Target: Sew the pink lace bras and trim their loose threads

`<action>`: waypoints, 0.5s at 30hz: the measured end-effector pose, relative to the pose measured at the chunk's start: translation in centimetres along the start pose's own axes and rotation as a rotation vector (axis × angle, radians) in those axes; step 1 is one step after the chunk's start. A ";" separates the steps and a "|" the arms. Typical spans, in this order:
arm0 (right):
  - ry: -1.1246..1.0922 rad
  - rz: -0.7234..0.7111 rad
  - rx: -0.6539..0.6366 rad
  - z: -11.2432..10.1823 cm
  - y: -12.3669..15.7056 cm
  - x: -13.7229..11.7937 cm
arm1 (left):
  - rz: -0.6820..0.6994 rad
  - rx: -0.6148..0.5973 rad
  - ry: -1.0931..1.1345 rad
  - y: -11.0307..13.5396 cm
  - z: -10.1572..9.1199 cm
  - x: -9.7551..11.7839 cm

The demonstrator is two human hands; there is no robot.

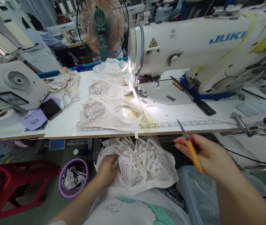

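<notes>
We have a white lace bra with moulded-looking cups [131, 168] lying across the lap at 6 o'clock, and it looks largely put together: cups, lower band and lace edging all appear joined. Our left hand [108, 170] rests on its left cup with a curled grip; whether the fingers pinch the cloth, we cannot tell. At 4 o'clock our right hand [205, 153] has its grip closed around a pointed metal cutting tool with an orange-and-red handle [192, 153], its blades well apart from the lace, so we judge no cut is under way. Any loose threads left on the piece are too small to see. At 9 o'clock, similar pale lace bras [95, 112] lie on the white table [60, 125], left of the white sewing machine [194, 47] at 1 to 2 o'clock; whether those are finished, we cannot say
</notes>
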State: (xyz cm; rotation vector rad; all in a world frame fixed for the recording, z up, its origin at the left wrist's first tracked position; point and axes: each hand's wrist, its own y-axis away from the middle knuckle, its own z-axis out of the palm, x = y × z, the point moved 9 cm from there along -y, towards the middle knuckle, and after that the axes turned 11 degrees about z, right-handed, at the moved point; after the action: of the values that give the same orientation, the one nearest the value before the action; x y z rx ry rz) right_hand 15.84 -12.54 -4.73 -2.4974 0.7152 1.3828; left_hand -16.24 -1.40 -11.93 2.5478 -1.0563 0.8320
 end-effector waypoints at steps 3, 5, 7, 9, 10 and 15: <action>0.221 -0.078 0.068 2.9 -5.2 -6.1 | 0.028 0.054 0.018 -0.6 0.3 0.0; 0.302 -0.076 0.120 4.1 -8.0 -9.3 | 0.050 0.096 0.006 -0.8 -0.2 -0.1; 0.287 -0.077 0.083 5.4 -9.7 -11.5 | 0.070 0.136 -0.031 -1.1 -0.9 -0.4; 0.239 -0.102 0.022 6.5 -10.4 -13.0 | 0.078 0.180 -0.082 -1.3 -1.9 -0.9; 0.215 -0.121 -0.002 6.9 -10.4 -13.4 | 0.078 0.202 -0.104 -1.5 -2.5 -1.2; 0.029 -0.186 -0.132 7.7 -6.9 -13.8 | 0.158 0.332 -0.116 -2.3 -7.9 -0.7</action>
State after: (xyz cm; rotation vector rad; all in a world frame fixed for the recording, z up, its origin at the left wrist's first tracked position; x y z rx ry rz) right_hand 7.43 0.75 2.22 -2.6120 0.3958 1.3700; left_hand -18.23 4.05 -6.10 2.8438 -1.2612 0.9826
